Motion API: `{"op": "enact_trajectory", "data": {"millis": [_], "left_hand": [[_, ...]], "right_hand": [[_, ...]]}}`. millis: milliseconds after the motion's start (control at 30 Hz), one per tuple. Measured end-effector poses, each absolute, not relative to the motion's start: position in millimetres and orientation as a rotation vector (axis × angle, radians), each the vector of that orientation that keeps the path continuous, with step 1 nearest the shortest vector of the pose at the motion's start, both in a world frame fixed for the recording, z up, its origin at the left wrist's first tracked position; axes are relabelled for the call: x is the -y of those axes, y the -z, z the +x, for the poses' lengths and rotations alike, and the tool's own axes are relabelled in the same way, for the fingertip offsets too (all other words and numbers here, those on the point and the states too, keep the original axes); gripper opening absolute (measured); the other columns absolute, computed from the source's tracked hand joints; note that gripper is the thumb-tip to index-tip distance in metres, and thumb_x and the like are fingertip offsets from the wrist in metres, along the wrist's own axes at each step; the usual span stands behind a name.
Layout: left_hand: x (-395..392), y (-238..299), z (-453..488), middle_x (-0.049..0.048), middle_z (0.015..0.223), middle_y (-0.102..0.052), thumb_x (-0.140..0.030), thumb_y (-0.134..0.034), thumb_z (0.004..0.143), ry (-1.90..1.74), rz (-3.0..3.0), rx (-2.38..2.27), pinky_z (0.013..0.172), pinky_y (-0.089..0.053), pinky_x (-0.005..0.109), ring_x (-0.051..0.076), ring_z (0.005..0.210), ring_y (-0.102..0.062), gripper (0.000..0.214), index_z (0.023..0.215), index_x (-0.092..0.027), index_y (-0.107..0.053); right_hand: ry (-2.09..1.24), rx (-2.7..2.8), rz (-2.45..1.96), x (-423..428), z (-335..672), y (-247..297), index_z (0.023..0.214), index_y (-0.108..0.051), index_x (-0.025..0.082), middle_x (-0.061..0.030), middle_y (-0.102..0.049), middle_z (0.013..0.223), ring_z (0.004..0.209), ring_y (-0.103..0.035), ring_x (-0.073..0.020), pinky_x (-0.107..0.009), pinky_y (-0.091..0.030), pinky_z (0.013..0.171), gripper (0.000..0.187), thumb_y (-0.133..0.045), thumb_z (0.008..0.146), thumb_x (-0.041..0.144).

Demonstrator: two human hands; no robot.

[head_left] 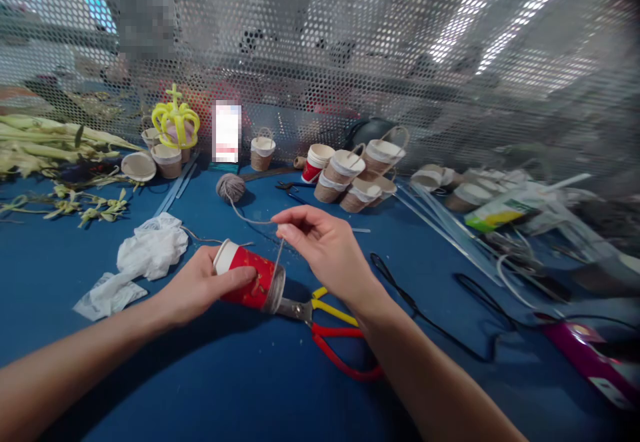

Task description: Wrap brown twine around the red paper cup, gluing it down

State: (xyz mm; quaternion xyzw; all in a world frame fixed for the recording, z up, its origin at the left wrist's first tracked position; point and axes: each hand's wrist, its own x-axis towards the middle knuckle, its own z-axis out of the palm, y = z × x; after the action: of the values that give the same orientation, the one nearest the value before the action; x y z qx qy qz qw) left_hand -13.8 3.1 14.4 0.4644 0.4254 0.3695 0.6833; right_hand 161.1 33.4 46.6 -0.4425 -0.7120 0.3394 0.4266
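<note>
My left hand (200, 283) grips the red paper cup (257, 275), held sideways over the counter (240, 375); my right hand (323, 245) pinches grey yarn (279, 255) running between the cup's wrapped base and the yarn ball (231, 189).

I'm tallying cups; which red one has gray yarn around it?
The tilted red cup in the left hand, yarn around its base end; the other red cup stands upright farther back, without visible yarn.
</note>
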Motion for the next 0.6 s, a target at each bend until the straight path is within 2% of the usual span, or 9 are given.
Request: {"op": "enact_trajectory", "data": {"millis": [300,600], "left_hand": [[-3,-13,-15,-0.0022,0.057,-0.056,-0.033,-0.065,0.065,-0.777,1.132,-1.018,0.050,-0.036,0.019,0.008,0.050,-0.046,0.022,0.065,-0.013,-0.057],[2,-18,-14,-0.0004,0.056,-0.057,-0.031,-0.065,0.065,-0.860,1.170,-0.980,0.050,-0.038,0.019,0.009,0.049,-0.046,0.019,0.066,-0.013,-0.060]], "right_hand": [[-0.789,1.791,-1.066,-22,160,-52,0.083,-0.061,0.018,-0.0001,-0.063,0.078,0.069,-0.057,-0.0105,-0.024,-0.045,0.063,0.010,-0.053,0.077,0.017],[-0.876,1.763,-1.137,-31,159,-46,0.081,-0.060,0.016,0.0004,-0.061,0.073,0.066,-0.054,-0.0096,-0.024,-0.044,0.062,0.008,-0.054,0.076,0.017]]}}
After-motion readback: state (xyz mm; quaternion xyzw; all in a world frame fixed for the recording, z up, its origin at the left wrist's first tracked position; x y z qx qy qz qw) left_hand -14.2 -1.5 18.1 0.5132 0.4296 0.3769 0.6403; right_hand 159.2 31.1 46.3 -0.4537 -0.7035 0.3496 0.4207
